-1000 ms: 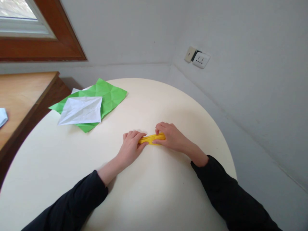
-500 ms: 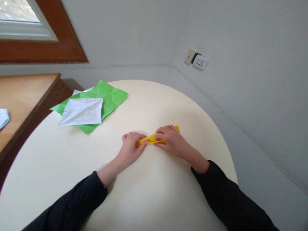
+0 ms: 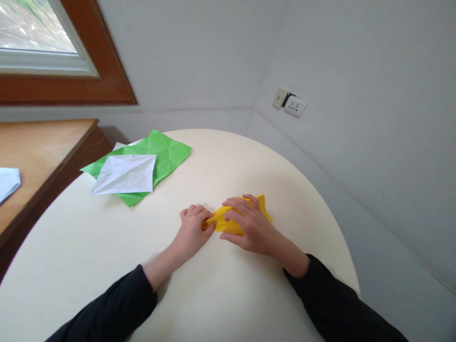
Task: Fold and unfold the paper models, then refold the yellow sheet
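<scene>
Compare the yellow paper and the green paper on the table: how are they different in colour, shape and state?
The yellow paper is folded into a narrow, compact piece; the green paper lies opened out flat, marked with creases. The yellow paper is held down by the left hand and right hand; the green paper is untouched, at the table's far left edge. A white sheet lies on the green paper, none on the yellow. Both rest on the round table.

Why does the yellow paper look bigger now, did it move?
Yes. The yellow paper has opened wider under the right hand, spreading toward the table edge on the right; it stays far from the green paper.
</scene>
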A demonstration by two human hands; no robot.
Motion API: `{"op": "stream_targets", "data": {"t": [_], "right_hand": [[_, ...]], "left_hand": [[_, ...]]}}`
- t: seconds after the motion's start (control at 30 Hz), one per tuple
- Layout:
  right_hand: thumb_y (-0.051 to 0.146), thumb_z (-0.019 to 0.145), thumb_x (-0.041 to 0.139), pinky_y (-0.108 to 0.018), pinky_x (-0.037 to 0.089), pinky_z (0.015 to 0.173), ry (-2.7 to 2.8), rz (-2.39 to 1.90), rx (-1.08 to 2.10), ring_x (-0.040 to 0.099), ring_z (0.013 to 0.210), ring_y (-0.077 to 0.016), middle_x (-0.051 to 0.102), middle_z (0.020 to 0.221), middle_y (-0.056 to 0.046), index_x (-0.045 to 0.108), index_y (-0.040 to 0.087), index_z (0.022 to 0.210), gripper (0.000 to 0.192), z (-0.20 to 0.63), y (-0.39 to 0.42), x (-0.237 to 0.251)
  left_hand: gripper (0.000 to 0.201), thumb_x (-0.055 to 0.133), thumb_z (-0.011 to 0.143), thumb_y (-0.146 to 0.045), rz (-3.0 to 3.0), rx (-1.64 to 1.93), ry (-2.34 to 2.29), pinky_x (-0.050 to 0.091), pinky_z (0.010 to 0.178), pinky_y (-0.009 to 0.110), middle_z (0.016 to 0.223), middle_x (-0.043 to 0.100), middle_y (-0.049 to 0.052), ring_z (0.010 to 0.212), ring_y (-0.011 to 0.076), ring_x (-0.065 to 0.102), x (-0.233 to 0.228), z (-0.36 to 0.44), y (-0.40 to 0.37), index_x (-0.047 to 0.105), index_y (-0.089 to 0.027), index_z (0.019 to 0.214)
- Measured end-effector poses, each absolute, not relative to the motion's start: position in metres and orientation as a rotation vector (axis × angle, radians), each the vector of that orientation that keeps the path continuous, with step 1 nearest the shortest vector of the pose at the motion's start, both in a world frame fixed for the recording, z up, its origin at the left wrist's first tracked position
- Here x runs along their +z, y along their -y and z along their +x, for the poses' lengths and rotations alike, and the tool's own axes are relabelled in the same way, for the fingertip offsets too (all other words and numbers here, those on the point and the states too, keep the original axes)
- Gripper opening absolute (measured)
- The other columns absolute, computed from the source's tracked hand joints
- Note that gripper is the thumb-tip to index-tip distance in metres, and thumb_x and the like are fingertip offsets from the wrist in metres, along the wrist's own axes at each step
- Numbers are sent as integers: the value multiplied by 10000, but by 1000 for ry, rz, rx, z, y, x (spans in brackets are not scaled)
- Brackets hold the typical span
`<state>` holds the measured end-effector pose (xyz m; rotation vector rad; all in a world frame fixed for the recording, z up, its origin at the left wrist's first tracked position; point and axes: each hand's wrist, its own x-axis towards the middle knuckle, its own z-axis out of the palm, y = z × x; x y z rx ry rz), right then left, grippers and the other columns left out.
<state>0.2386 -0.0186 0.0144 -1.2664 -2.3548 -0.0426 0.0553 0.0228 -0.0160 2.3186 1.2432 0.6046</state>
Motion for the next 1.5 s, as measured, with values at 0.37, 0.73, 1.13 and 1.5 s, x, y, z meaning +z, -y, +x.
{"op": "stream_targets", "data": {"t": [0.37,0.73,1.13,1.5], "right_hand": [[154,937,348,-353,334,804,2408,-1275,-299,568,791,-185,651,818,-42,468,157,1237,323,209,19,3],[166,907,397,-384,347,799,2441,-1426,-309,562,783,-211,644,843,-62,410,155,1303,397,194,20,0],[176,791,504,-498,110,1033,2345,-1586,-258,517,1010,-241,660,930,-59,460,206,1232,444,212,20,8],[301,731,525,-419,390,864,1083,-1389,-20,533,1015,-238,573,1060,-83,480,218,1053,335,301,-12,-8]], "left_hand": [[96,512,775,-144,2555,659,-1212,322,732,371,759,593,44,792,208,494,-19,57,-18,581,-185,722],[100,532,753,-169,2586,600,-1246,330,701,377,701,596,47,776,234,517,-19,57,-19,565,-189,661],[142,478,778,-201,2505,610,-1229,322,717,380,747,622,41,779,220,537,-14,53,-20,584,-194,685],[189,434,784,-263,2294,680,-1435,355,752,395,782,625,59,806,235,547,-22,39,-40,602,-189,740]]}}
